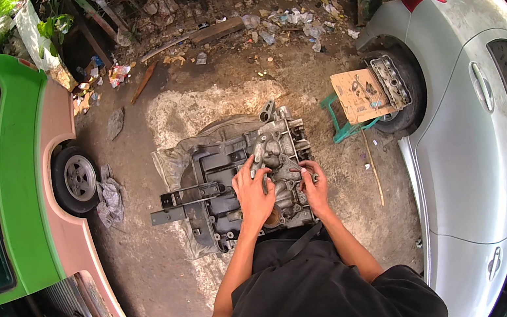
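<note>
A partly stripped engine [217,161] lies on its side on a grey cloth [170,165] on the ground in front of me. My left hand [254,195] rests over its middle, fingers stretched forward and thumb apart, touching the grey metal casting. Along the right part of the engine, my right hand [316,187] is closed, thumb and fingers curled together at the casting's edge. Whatever they pinch is too small to make out. Two dark flat metal bars [173,214] jut from the engine's left side.
A green and pink vehicle [11,177] stands at left, a silver car [457,146] at right. Beside the car's wheel, a green stool [345,127] carries a stained board [356,97] and a metal engine part [391,82]. Litter [298,19] and a plank [217,30] lie at the back.
</note>
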### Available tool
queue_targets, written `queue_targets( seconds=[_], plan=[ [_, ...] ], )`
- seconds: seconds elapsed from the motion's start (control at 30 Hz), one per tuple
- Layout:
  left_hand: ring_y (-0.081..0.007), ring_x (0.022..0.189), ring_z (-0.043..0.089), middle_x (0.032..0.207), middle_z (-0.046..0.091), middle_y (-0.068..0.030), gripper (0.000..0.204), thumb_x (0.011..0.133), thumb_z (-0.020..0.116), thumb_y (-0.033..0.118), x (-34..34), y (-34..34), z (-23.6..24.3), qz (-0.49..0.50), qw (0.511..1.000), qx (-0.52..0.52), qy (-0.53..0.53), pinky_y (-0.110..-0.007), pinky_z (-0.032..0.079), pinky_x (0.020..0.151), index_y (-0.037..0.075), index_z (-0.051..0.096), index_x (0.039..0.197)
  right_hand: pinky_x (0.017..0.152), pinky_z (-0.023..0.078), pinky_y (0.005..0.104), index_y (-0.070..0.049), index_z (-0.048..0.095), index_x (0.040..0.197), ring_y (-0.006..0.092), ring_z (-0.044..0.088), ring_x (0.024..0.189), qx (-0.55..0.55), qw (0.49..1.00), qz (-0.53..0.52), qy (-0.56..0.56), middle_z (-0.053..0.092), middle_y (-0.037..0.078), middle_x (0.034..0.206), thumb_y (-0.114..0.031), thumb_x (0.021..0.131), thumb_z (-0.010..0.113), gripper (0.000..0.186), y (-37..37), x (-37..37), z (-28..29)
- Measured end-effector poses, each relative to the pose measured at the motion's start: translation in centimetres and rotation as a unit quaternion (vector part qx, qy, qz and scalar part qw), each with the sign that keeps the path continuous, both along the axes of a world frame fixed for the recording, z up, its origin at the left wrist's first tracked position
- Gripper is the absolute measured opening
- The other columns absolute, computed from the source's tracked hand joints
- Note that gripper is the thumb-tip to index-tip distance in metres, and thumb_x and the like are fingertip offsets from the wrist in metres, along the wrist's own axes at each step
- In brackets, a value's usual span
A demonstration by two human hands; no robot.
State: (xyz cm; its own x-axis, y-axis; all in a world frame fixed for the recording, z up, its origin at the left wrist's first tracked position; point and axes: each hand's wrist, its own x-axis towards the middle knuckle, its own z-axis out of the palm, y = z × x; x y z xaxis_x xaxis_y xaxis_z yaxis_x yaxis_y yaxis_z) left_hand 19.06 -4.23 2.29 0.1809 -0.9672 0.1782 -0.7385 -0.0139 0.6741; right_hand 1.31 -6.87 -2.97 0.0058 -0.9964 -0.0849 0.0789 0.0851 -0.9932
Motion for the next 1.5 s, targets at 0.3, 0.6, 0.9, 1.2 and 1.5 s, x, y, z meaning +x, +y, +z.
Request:
queue_targets(
  seconds=[0.3,0.6,0.9,1.2,1.5],
  plan=[
    [-0.0376,0.140,0.043,0.152,0.049,-0.0151,0.024,0.086,0.066,0.009,-0.1,0.1,0.1,0.000,1.000,0.007,0.011,-0.053,0.028,0.118,0.010,0.072,0.109,0.055,0.046,0.0263,-0.002,0.060,0.114,0.0074,0.057,0.062,-0.013,1.000,0.003,0.012,0.070,0.007,0.088,-0.021,0.107,0.060,0.020,-2.3,-0.4,0.1],
    [-0.0377,0.141,0.042,0.153,0.048,-0.0154,0.023,0.087,0.065,0.010,0.0,0.0,0.0,-0.003,1.000,0.013,0.004,-0.053,0.028,0.118,0.010,0.072,0.109,0.049,0.042,0.0257,-0.004,0.056,0.103,0.0079,0.055,0.054,0.055,0.998,0.007,0.022,0.071,0.008,0.076,-0.025,0.104,0.067,0.024,-8.4,-0.5,-0.2],
    [-0.0371,0.141,0.043,0.152,0.049,-0.0156,0.023,0.087,0.065,0.011,0.0,0.0,-0.3,0.000,1.000,0.006,0.006,-0.053,0.028,0.117,0.010,0.072,0.109,0.060,0.048,0.0402,0.001,0.065,0.102,0.0204,0.061,0.059,-0.049,0.952,0.098,0.285,0.066,0.011,0.071,-0.025,0.101,0.069,0.026,-11.4,4.0,1.0],
    [-0.0377,0.141,0.043,0.152,0.049,-0.0158,0.025,0.086,0.065,0.009,0.0,0.0,-0.2,0.001,1.000,0.003,0.006,-0.052,0.028,0.118,0.011,0.073,0.109,0.055,0.049,0.0270,-0.001,0.059,0.102,0.0096,0.064,0.064,-0.031,0.997,-0.057,-0.050,0.073,0.008,0.080,-0.016,0.105,0.065,0.016,-10.2,3.1,1.3],
    [-0.0371,0.139,0.045,0.151,0.050,-0.0157,0.023,0.085,0.066,0.011,0.0,0.0,-0.1,0.001,1.000,0.001,0.001,-0.054,0.028,0.117,0.009,0.071,0.108,0.058,0.049,0.0268,-0.006,0.053,0.107,0.0114,0.065,0.067,-0.011,0.989,-0.118,-0.090,0.074,0.012,0.085,-0.013,0.105,0.064,0.013,-4.0,0.9,0.1]
  ],
)
